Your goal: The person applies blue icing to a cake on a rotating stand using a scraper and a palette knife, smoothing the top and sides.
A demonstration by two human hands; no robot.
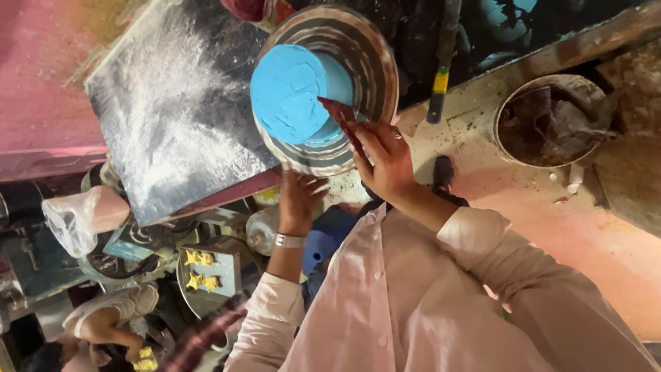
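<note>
On turntable (365, 62), blue clay mound (292, 93), right fingers (361, 134) gripping red scraper (337, 111), left fingers (313, 187) spread (open) at rim.

so the cake (292, 93) sits on the turntable (372, 62), slab (172, 103) just left of it, bucket (551, 120) well off right on the floor (551, 207).

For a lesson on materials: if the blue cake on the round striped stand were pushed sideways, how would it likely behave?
The blue cake would probably smear: its coating looks soft and ridged where the scraper meets it. It looks squat, so unlikely to tip. The round striped stand might turn.
</note>
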